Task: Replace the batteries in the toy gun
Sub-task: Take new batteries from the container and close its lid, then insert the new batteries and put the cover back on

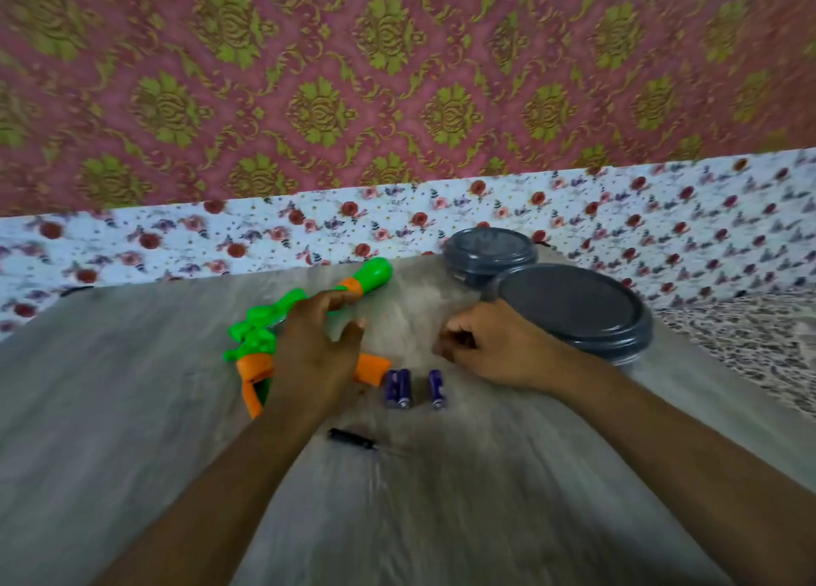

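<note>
A green and orange toy gun [265, 334] lies on the grey wooden table [132, 409], its muzzle pointing up to the right. My left hand [315, 356] is over the gun's middle with fingers spread and loosely bent, hiding that part; whether it touches the gun is unclear. Three purple batteries [399, 389] lie side by side just right of the gun's orange grip. My right hand [490, 347] hovers above them to the right, fingers curled in, nothing visible in it. A small black screwdriver [353, 439] lies nearer to me.
Two dark grey round lidded containers stand at the back right, a smaller one [488, 250] behind a larger one [574, 309], which is close to my right wrist. Floral fabric [662, 219] lies beyond the table's far and right edges, before a patterned wall.
</note>
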A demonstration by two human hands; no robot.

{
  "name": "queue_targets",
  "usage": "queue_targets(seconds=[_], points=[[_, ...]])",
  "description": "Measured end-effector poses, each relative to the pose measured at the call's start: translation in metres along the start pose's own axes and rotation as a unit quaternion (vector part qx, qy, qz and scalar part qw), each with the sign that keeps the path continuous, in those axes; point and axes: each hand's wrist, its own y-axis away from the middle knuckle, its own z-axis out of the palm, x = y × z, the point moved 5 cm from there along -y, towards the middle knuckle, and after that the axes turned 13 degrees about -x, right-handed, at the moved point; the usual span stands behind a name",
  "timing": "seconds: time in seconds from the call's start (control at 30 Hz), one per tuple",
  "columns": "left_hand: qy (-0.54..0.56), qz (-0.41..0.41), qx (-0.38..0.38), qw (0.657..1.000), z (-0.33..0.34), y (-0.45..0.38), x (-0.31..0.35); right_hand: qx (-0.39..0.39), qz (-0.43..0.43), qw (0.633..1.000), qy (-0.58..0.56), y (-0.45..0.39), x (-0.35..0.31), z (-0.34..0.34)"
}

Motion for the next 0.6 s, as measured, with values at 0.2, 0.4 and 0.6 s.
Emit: queue_targets(seconds=[0.2,0.4,0.6], points=[[-0.140,-0.296,-0.097,0.940,-0.038,0.016,-0.084,-0.162,0.095,0.982,0.031,-0.007,0.000,0.032],[-0.187,-0.274,-0.172,0.927,-0.033,0.010,-0.085,-0.112,0.123,0.985,0.033,-0.007,-0.004,0.040],[-0.217,-0.286,-0.195,0.913,-0.036,-0.001,-0.079,-0.058,0.158,0.985,-0.026,-0.009,0.000,0.051]])
